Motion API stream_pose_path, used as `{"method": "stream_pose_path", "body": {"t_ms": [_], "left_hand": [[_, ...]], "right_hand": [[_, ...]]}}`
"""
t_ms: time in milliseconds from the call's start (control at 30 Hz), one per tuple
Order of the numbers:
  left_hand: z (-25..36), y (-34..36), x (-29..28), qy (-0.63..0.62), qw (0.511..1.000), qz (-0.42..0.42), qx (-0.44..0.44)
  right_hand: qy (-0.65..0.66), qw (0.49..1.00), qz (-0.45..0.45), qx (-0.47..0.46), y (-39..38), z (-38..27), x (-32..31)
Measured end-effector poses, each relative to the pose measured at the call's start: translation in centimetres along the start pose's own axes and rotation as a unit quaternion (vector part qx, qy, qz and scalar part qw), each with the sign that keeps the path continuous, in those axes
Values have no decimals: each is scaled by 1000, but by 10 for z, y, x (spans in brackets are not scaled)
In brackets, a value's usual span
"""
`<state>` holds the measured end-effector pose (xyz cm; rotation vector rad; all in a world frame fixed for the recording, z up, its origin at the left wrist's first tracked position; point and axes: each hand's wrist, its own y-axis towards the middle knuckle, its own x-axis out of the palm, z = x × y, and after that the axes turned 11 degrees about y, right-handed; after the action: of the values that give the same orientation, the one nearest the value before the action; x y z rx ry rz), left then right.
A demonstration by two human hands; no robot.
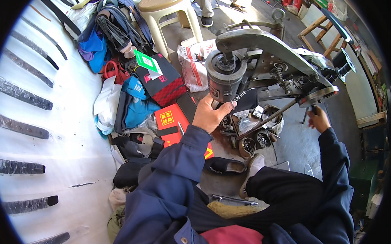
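A hand-cranked shoe-stitching machine point(261, 40) of grey, worn metal stands in front of me, its round head at the left and its flywheel point(318, 96) at the right. Below the head, a black shoe point(248, 100) with white lettering lies over the machine's narrow arm; much of it is hidden. My left hand point(210, 115) is closed at its near edge, thumb on top, other fingers partly behind the head. With curled fingers, my right hand point(319, 120) grips the crank handle point(313, 110) under the flywheel. Another black shoe point(225, 165) rests on the floor by my foot.
Beneath the machine sit several round tins point(262, 139) of small parts. Left of it are a red box point(171, 118), a black box point(162, 80) and piled bags point(135, 98). Behind stands a beige stool point(167, 14); another person's legs point(204, 8) show beyond. A wooden-legged chair point(324, 31) stands far right.
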<state>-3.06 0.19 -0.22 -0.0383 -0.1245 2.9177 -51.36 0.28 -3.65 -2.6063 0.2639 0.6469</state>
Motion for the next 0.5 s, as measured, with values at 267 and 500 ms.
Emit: {"method": "stream_pose_path", "body": {"t_ms": [267,500], "left_hand": [[4,-1,2,-19,1000,10,-8],[7,0,1,40,999,26,-22]], "right_hand": [[87,983,-56,-152,-66,-87,16],[6,962,193,-195,-25,-56,-48]]}}
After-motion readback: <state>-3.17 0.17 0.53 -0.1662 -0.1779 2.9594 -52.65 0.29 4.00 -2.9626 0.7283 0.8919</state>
